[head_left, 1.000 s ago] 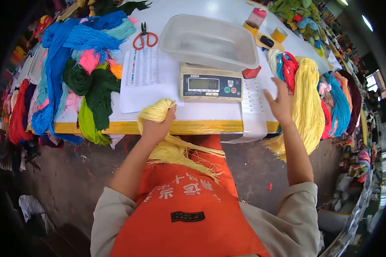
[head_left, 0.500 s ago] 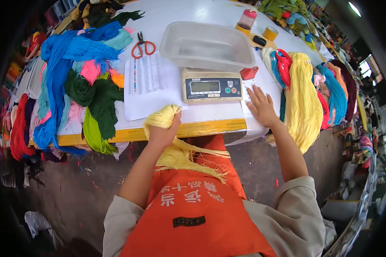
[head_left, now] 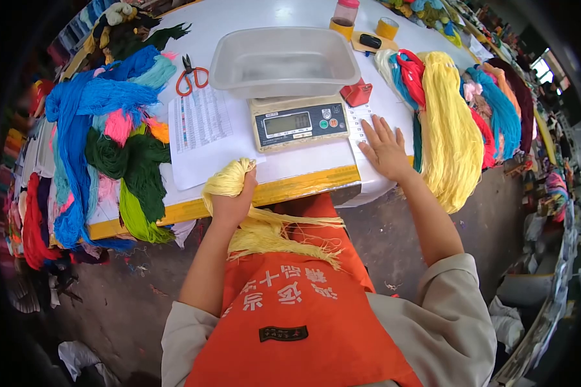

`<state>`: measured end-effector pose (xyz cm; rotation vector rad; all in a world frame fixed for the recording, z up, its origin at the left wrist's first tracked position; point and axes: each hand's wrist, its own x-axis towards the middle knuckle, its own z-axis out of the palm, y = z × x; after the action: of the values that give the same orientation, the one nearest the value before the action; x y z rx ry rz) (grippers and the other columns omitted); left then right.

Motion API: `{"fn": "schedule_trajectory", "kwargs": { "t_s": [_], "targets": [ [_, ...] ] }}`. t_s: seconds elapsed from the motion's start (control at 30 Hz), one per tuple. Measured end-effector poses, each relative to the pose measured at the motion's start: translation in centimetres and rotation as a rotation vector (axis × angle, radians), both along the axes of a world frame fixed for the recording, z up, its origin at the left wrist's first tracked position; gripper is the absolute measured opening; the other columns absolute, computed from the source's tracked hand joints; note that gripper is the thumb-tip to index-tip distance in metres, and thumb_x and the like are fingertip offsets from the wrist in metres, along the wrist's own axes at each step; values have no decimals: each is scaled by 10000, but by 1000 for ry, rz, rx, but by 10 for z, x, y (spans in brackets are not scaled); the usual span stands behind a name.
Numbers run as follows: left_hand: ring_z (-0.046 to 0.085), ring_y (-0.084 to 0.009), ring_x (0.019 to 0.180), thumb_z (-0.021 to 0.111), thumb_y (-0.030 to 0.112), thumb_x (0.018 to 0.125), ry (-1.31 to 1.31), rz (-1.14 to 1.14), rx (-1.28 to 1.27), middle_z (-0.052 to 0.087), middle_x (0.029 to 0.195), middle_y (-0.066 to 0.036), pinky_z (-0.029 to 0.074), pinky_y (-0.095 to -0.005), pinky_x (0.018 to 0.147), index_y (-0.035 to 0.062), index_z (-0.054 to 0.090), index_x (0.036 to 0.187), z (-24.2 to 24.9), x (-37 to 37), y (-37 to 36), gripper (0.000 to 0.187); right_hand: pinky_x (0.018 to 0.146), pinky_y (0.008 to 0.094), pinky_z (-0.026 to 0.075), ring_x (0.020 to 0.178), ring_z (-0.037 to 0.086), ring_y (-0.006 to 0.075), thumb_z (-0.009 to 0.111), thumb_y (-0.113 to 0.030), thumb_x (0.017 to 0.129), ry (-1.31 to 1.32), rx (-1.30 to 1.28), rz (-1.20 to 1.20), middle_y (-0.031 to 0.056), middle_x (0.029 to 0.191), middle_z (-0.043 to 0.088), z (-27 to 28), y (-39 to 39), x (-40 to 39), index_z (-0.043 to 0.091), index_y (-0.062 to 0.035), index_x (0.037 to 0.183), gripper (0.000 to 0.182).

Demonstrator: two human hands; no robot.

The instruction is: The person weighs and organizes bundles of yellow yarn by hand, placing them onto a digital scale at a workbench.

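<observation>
My left hand (head_left: 234, 200) is closed around a pale yellow yarn skein (head_left: 226, 180) at the table's front edge. The skein's loose ends trail over the lap of my orange apron (head_left: 303, 309). My right hand (head_left: 385, 148) lies flat with fingers spread on a printed paper strip (head_left: 361, 132), right of the digital scale (head_left: 300, 125). On the scale sits a translucent plastic tub (head_left: 284, 61), with nothing visible inside it. A printed sheet with a table (head_left: 203, 129) lies left of the scale, beyond my left hand.
Red-handled scissors (head_left: 192, 79) lie behind the sheet. Blue, green and pink skeins (head_left: 97, 97) heap at the left; a long yellow skein (head_left: 448, 129) hangs over the edge at the right among others. A red block (head_left: 356, 93) stands beside the scale, and a tape roll (head_left: 387, 28) lies behind.
The camera view has turned slightly, so the table and its things appear shifted left. My left hand still grips the yellow skein, and my right hand remains flat on the paper strip.
</observation>
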<state>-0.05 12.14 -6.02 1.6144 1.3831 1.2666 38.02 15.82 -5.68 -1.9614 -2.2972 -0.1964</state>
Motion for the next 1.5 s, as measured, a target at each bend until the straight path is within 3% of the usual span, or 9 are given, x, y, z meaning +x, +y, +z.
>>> {"fn": "schedule_trajectory", "kwargs": {
  "t_s": [0.4, 0.5, 0.57, 0.6, 0.67, 0.77, 0.9, 1.17, 1.5],
  "targets": [
    [640, -153, 681, 643, 107, 890, 39, -3, 66, 682, 758, -60, 504, -313, 655, -5, 688, 923, -5, 1, 1, 125, 1160, 592, 121, 1484, 199, 307, 361, -506, 1019, -13, 4, 5, 164, 1584, 261, 1, -1, -1, 334, -196, 1517, 587],
    [639, -148, 682, 634, 104, 897, 67, 1, 39, 681, 755, -59, 506, -311, 655, -5, 687, 922, 0, 3, 0, 124, 1153, 598, 142, 1447, 262, 329, 398, -501, 1005, 25, 41, 29, 173, 1538, 329, 4, -2, -1, 371, -186, 1493, 581],
    [640, -147, 683, 632, 105, 899, 68, -7, 39, 682, 756, -60, 506, -310, 655, -5, 686, 918, 1, 3, 0, 124, 1113, 580, 234, 1331, 392, 341, 491, -475, 967, 56, 107, 76, 164, 1407, 446, 9, -2, -1, 457, -165, 1415, 546],
    [641, -145, 685, 630, 106, 900, 69, -14, 37, 683, 757, -60, 506, -310, 654, -5, 686, 915, 1, 2, 1, 125, 1113, 580, 234, 1331, 392, 341, 491, -475, 967, 58, 112, 75, 164, 1407, 446, 14, 0, -1, 457, -165, 1415, 546],
    [642, -145, 691, 630, 108, 902, 84, -6, 37, 683, 762, -61, 506, -309, 656, -4, 684, 917, -5, 0, 2, 125, 1021, 523, 339, 1175, 483, 325, 600, -405, 913, 149, 107, 88, 127, 1238, 525, 23, 6, -2, 552, -141, 1288, 461],
    [644, -147, 700, 633, 110, 902, 103, -7, 38, 683, 769, -66, 505, -310, 658, -4, 680, 925, -8, 0, 2, 125, 935, 473, 381, 1087, 510, 303, 659, -323, 875, 241, 175, 19, 96, 1138, 550, 20, 19, -5, 601, -130, 1192, 375],
    [642, -161, 700, 635, 102, 900, 152, 3, 85, 681, 776, -72, 504, -318, 658, -1, 677, 943, -12, -1, 3, 118, 921, 463, 386, 1076, 511, 299, 671, -282, 868, 274, 235, -26, 86, 1113, 559, 12, 23, -10, 617, -129, 1162, 336],
    [648, -197, 694, 636, 119, 897, 162, 17, 76, 681, 775, -88, 503, -343, 668, -1, 683, 941, -11, 1, 3, 136, 956, 482, 360, 1145, 494, 297, 650, -316, 874, 223, 277, -35, 96, 1255, 532, 7, 24, -10, 599, -142, 1204, 377],
    [654, -223, 713, 630, 118, 893, 223, 26, 88, 685, 791, -105, 503, -359, 682, 2, 687, 952, -13, -1, 2, 141, 938, 486, 357, 1126, 502, 283, 664, -308, 844, 240, 206, -54, 78, 1204, 551, 11, 27, -8, 603, -145, 1236, 429]
  ]
}}
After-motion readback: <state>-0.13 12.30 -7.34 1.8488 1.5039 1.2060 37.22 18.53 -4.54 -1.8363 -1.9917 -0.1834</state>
